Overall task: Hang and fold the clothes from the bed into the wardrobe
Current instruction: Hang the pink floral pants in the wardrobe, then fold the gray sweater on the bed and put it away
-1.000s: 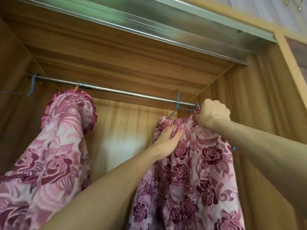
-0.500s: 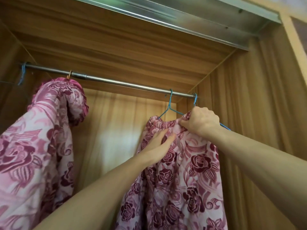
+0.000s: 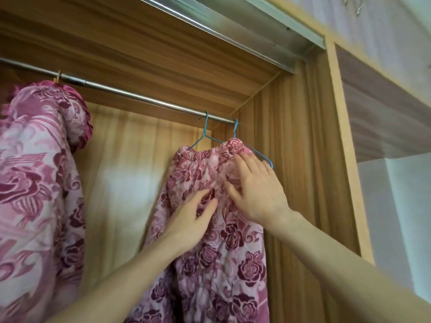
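A pink rose-patterned garment (image 3: 217, 264) hangs from blue wire hangers (image 3: 205, 136) on the metal rail (image 3: 140, 99), at the right end of the wardrobe. My right hand (image 3: 254, 190) lies flat against the cloth just below its gathered waistband, fingers spread. My left hand (image 3: 189, 220) rests against the fabric a little lower and to the left, fingers loosely extended. A second garment (image 3: 39, 183) in the same rose print hangs at the left end of the rail.
The wardrobe's wooden right side wall (image 3: 300, 183) stands close beside the hung garment. A metal sliding-door track (image 3: 233, 26) runs overhead. A bare stretch of rail and back panel (image 3: 126, 183) lies between the two garments.
My right hand has let go of the garment's top by the hanger and dropped to lie flat on the cloth. My left hand slid lower. The view swung right.
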`<move>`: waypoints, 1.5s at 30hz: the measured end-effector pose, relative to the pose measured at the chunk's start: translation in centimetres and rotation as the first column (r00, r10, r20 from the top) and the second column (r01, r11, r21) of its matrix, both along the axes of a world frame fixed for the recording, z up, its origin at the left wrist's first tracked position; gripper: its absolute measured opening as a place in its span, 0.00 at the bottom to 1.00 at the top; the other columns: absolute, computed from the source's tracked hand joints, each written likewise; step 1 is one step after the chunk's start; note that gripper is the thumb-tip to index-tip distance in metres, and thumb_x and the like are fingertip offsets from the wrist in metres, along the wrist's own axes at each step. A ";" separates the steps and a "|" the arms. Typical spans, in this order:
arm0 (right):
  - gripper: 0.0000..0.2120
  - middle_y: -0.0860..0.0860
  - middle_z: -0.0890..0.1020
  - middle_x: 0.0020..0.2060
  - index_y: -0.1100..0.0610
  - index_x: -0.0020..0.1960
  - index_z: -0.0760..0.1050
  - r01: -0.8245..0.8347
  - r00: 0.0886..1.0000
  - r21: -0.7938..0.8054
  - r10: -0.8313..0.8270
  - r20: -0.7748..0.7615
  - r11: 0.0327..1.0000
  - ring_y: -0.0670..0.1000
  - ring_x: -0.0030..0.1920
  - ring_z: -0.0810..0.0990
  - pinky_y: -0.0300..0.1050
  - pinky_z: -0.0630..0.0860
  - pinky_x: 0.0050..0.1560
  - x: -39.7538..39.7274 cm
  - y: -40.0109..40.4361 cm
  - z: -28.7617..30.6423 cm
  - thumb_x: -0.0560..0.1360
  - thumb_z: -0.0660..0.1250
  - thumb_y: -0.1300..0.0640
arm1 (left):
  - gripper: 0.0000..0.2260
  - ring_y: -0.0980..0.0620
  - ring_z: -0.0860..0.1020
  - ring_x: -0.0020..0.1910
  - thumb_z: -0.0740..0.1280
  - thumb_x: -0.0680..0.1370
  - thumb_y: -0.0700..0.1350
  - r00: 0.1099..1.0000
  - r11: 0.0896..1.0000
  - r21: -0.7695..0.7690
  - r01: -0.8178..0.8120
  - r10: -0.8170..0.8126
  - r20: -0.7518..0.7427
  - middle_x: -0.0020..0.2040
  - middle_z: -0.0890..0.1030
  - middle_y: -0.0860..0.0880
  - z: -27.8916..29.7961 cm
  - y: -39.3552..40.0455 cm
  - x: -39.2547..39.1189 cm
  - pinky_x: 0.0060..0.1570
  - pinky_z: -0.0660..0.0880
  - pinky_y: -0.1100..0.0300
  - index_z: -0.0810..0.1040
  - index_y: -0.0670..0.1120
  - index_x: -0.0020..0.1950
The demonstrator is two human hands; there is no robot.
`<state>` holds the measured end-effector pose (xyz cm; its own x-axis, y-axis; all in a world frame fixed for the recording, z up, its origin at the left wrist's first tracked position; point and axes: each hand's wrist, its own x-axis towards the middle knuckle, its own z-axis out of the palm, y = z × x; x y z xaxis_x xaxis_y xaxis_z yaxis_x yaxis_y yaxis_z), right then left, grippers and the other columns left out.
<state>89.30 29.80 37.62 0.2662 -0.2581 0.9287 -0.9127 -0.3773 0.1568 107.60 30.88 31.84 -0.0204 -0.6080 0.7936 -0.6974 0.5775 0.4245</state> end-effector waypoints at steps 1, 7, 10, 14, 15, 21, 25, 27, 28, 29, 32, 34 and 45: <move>0.34 0.57 0.67 0.79 0.60 0.81 0.63 0.006 1.000 -0.019 -0.006 0.008 1.000 0.57 0.80 0.62 0.56 0.58 0.80 -0.5 0.8 -1.6 0.83 0.59 0.40 | 0.26 0.64 0.63 0.74 0.55 0.84 0.66 1.000 1.000 -0.015 -0.013 0.013 0.011 0.81 0.63 0.62 -1.3 0.2 -0.1 0.72 0.57 0.61 0.62 0.63 0.82; 0.36 0.53 0.68 0.79 0.58 0.82 0.62 0.073 0.997 0.030 -0.073 0.017 0.997 0.52 0.81 0.62 0.52 0.57 0.81 -3.1 7.0 -12.3 0.83 0.54 0.35 | 0.28 0.59 0.65 0.77 0.51 0.84 0.67 0.978 0.980 -0.151 -0.132 0.154 0.143 0.80 0.67 0.60 -10.2 2.7 -0.8 0.75 0.59 0.60 0.62 0.58 0.83; 0.37 0.52 0.67 0.79 0.57 0.82 0.62 0.094 0.996 0.102 -0.094 -0.010 0.990 0.51 0.82 0.60 0.52 0.57 0.82 -3.8 10.7 -17.7 0.83 0.54 0.33 | 0.29 0.54 0.69 0.75 0.53 0.83 0.65 0.985 0.977 -0.184 -0.111 0.133 0.107 0.76 0.73 0.55 -14.8 5.3 -1.3 0.74 0.65 0.56 0.68 0.54 0.80; 0.36 0.53 0.68 0.79 0.58 0.81 0.63 0.126 0.991 0.189 -0.130 0.008 0.974 0.51 0.82 0.60 0.55 0.57 0.81 -5.1 14.6 -24.1 0.83 0.56 0.34 | 0.26 0.54 0.66 0.78 0.56 0.85 0.59 0.983 0.982 -0.184 -0.031 0.063 0.172 0.78 0.71 0.53 -20.1 8.9 -3.2 0.77 0.65 0.49 0.68 0.49 0.81; 0.36 0.53 0.68 0.79 0.58 0.81 0.64 0.124 0.990 0.204 -0.134 0.035 0.971 0.51 0.82 0.60 0.56 0.58 0.81 -5.5 15.5 -25.4 0.83 0.56 0.34 | 0.26 0.54 0.65 0.80 0.56 0.85 0.59 0.979 0.985 -0.174 -0.003 0.039 0.200 0.79 0.70 0.53 -21.2 9.8 -3.9 0.78 0.63 0.49 0.68 0.49 0.81; 0.34 0.50 0.66 0.80 0.56 0.80 0.66 0.188 0.933 0.301 -0.266 0.242 0.935 0.50 0.82 0.60 0.49 0.52 0.83 -9.8 21.4 -33.4 0.81 0.62 0.37 | 0.26 0.50 0.65 0.80 0.56 0.86 0.59 0.950 0.977 -0.081 0.195 -0.168 0.262 0.79 0.69 0.51 -26.3 13.4 -9.2 0.79 0.63 0.47 0.69 0.46 0.80; 0.35 0.48 0.66 0.80 0.54 0.80 0.66 0.303 0.867 0.410 -0.427 0.257 0.860 0.50 0.82 0.60 0.51 0.53 0.83 -13.7 24.8 -37.3 0.81 0.58 0.33 | 0.26 0.50 0.65 0.80 0.59 0.85 0.57 0.921 0.955 -0.037 0.296 -0.275 0.275 0.78 0.71 0.49 -29.2 14.5 -13.4 0.78 0.63 0.48 0.70 0.45 0.79; 0.35 0.50 0.68 0.79 0.54 0.79 0.67 0.348 0.838 0.434 -0.483 0.254 0.831 0.52 0.81 0.63 0.57 0.59 0.80 -15.6 26.0 -39.0 0.82 0.56 0.33 | 0.26 0.49 0.65 0.80 0.59 0.85 0.57 0.902 0.939 -0.021 0.345 -0.325 0.283 0.78 0.71 0.49 -30.8 14.8 -15.6 0.78 0.63 0.49 0.71 0.45 0.79; 0.34 0.50 0.69 0.78 0.55 0.79 0.67 0.366 0.826 0.443 -0.505 0.251 0.819 0.52 0.81 0.64 0.58 0.60 0.79 -16.5 26.6 -39.7 0.82 0.56 0.34 | 0.26 0.49 0.66 0.80 0.58 0.86 0.58 0.892 0.929 -0.012 0.369 -0.350 0.286 0.78 0.71 0.49 -31.6 14.9 -16.7 0.78 0.64 0.48 0.71 0.46 0.79; 0.34 0.51 0.69 0.78 0.55 0.79 0.67 0.385 0.813 0.457 -0.529 0.243 0.802 0.52 0.81 0.63 0.57 0.61 0.79 -17.4 27.2 -40.3 0.82 0.57 0.34 | 0.26 0.50 0.66 0.80 0.57 0.86 0.59 0.880 0.920 -0.003 0.393 -0.375 0.290 0.78 0.71 0.49 -32.3 15.0 -18.0 0.77 0.66 0.46 0.70 0.46 0.79; 0.34 0.50 0.69 0.79 0.56 0.79 0.67 0.445 0.769 0.493 -0.601 0.217 0.748 0.50 0.81 0.62 0.56 0.61 0.80 -20.3 28.9 -41.5 0.81 0.60 0.36 | 0.26 0.49 0.67 0.80 0.58 0.86 0.58 0.837 0.878 0.029 0.479 -0.466 0.288 0.78 0.72 0.49 -34.3 15.1 -21.8 0.76 0.69 0.44 0.71 0.45 0.79; 0.33 0.51 0.69 0.78 0.56 0.80 0.67 0.474 0.742 0.509 -0.637 0.207 0.718 0.50 0.81 0.62 0.56 0.61 0.79 -22.5 29.7 -41.8 0.82 0.58 0.37 | 0.25 0.49 0.68 0.79 0.61 0.85 0.56 0.807 0.849 0.042 0.527 -0.515 0.288 0.77 0.73 0.48 -35.3 14.8 -24.7 0.74 0.70 0.43 0.72 0.45 0.78; 0.32 0.49 0.70 0.78 0.55 0.80 0.66 0.638 0.552 0.548 -0.817 0.164 0.541 0.48 0.81 0.61 0.57 0.61 0.80 -36.8 30.3 -41.2 0.82 0.62 0.38 | 0.25 0.46 0.69 0.78 0.61 0.85 0.56 0.641 0.704 0.077 0.706 -0.681 0.355 0.75 0.74 0.47 -36.1 11.5 -42.9 0.75 0.70 0.44 0.73 0.43 0.77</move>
